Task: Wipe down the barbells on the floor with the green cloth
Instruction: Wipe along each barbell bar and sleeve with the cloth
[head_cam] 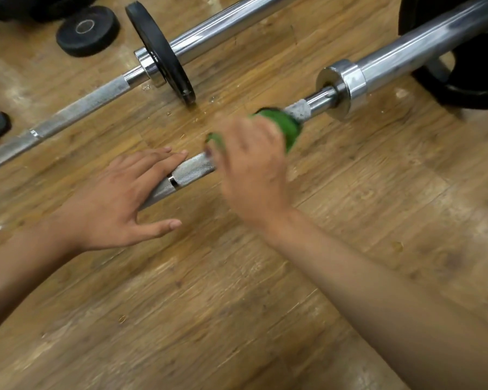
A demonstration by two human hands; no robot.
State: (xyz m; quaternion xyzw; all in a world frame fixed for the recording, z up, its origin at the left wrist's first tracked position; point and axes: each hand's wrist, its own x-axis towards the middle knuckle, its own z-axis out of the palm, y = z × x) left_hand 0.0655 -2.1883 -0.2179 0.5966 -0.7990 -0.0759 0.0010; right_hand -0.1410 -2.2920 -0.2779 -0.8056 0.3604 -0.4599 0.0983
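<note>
The right hand [251, 170] is gripping the green cloth [286, 125], which is wrapping around the shaft of the nearer barbell [192, 171] lying on the wooden floor [237, 305], a little short of its shiny collar. The left hand [116, 198] is resting on the same shaft farther down, fingers straight and thumb spread, so the two hands are sitting apart with a bare rough stretch of bar showing between them. The right hand is blurring, and it is hiding most of the cloth; only a green band and a small tuft are peeking out. The left hand is covering the bar's lower run. Beyond, a second barbell [90, 104] is lying with a thin black plate [159, 52] standing on it, both ends running out of view. A smaller black plate [88, 30] is lying flat near the top edge. A big black plate [479, 80] at the upper right is being cut off by the frame.
</note>
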